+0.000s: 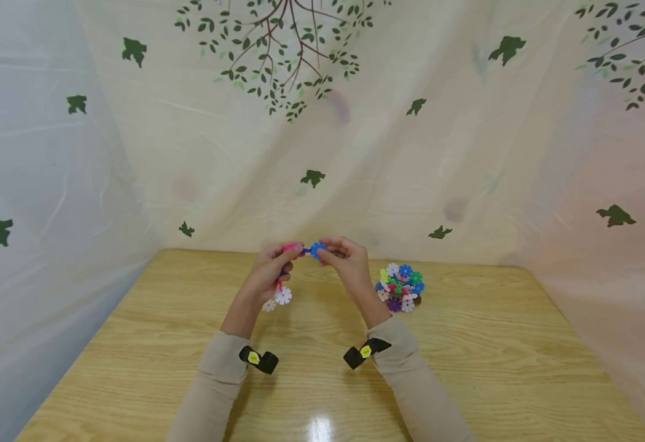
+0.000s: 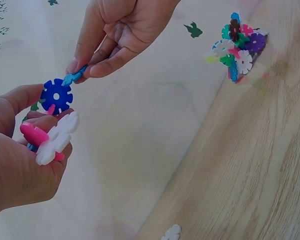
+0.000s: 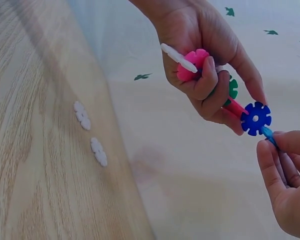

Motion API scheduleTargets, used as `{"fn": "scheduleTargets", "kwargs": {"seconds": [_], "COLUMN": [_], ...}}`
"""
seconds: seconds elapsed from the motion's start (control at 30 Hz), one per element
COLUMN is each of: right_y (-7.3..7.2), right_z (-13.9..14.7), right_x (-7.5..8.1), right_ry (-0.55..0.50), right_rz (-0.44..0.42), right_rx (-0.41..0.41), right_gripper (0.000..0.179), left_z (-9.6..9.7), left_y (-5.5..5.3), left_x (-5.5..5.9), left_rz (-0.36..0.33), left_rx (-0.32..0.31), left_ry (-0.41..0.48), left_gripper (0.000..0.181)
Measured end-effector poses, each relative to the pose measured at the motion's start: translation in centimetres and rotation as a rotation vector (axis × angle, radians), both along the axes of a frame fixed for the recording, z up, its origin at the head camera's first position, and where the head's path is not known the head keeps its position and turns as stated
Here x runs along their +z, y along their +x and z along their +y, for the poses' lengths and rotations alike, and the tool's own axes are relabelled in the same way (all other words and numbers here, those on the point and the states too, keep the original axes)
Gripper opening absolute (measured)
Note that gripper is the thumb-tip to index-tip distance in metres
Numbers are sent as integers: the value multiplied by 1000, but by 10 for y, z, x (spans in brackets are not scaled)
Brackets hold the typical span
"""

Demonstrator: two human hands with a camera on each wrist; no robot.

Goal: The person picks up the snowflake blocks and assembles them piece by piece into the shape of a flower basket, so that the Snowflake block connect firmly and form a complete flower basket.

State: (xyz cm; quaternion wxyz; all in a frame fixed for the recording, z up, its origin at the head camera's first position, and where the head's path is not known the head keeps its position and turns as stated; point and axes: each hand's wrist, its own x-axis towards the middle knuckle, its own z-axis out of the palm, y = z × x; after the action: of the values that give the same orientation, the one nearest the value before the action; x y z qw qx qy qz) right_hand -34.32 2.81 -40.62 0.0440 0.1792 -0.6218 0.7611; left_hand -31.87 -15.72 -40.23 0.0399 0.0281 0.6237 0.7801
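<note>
My left hand (image 1: 264,273) grips a chain of joined plastic snowflake discs. It includes a pink disc (image 2: 34,134), a white disc (image 2: 60,136), a green disc (image 3: 233,86) partly hidden by the fingers, and a dark blue disc (image 3: 250,122) at the end. Between thumb and fingertips, my right hand (image 1: 350,263) pinches a light blue disc (image 2: 75,75). Its edge meets the notched rim of the dark blue disc, the two standing at an angle to each other. Both hands are raised near the table's far edge.
A ball-like cluster of joined colourful discs (image 1: 400,287) stands on the wooden table (image 1: 477,344) to the right. Two white discs, one farther (image 3: 82,116) and one nearer (image 3: 98,151), lie on the table at left. A printed cloth (image 1: 355,202) hangs behind the table.
</note>
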Motion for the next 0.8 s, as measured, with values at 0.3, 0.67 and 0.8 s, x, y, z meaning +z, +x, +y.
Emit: {"fn": "scheduleTargets", "kwargs": {"seconds": [0.3, 0.67, 0.8], "right_y": [4, 2, 2], "right_z": [2, 4, 4], "right_x": [4, 4, 2], "right_ry": [36, 23, 16], "right_rz": [24, 18, 19], "right_rx": [-15, 29, 21], "right_gripper": [26, 27, 25], "left_z": [3, 3, 3], "left_y": [2, 4, 5], "left_x": [3, 4, 3], "left_rz": [22, 87, 66], "left_rx": [28, 52, 46], "left_ry": [10, -34, -49], "left_gripper": [37, 34, 39]}}
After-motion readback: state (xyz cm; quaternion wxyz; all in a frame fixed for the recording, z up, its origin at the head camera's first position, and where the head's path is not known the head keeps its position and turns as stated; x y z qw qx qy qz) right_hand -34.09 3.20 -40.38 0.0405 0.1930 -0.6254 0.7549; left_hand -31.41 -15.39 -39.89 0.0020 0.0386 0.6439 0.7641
